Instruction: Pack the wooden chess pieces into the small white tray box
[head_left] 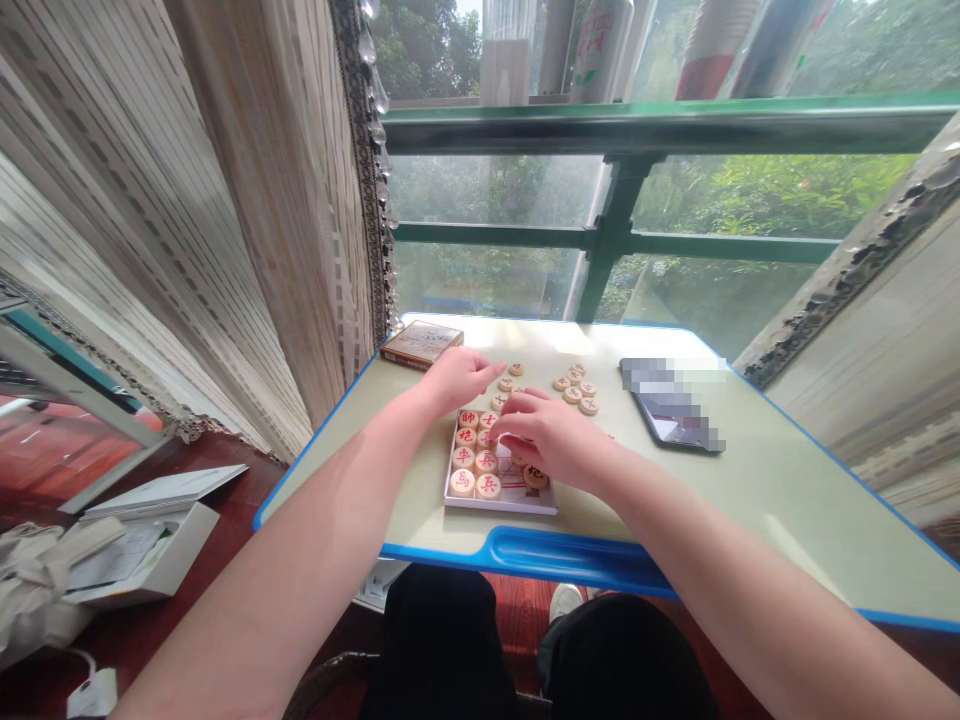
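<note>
A shallow white box [502, 497] lies on the pale desk [750, 500] and holds several round wooden chess pieces [474, 462] with red and black characters. My right hand [551, 432] rests over the box's right half, fingers curled and pinched at a piece inside it. My left hand [459, 375] reaches past the box's far left corner, fingers stretched toward loose pieces [576, 386] scattered on the desk beyond.
The box's brown lid [421, 342] lies at the desk's far left corner. A dark phone [675, 412] lies to the right. The blue-rimmed desk stands against a green-framed window [615, 230], curtains on both sides. An open white carton [142, 545] sits on the floor at left.
</note>
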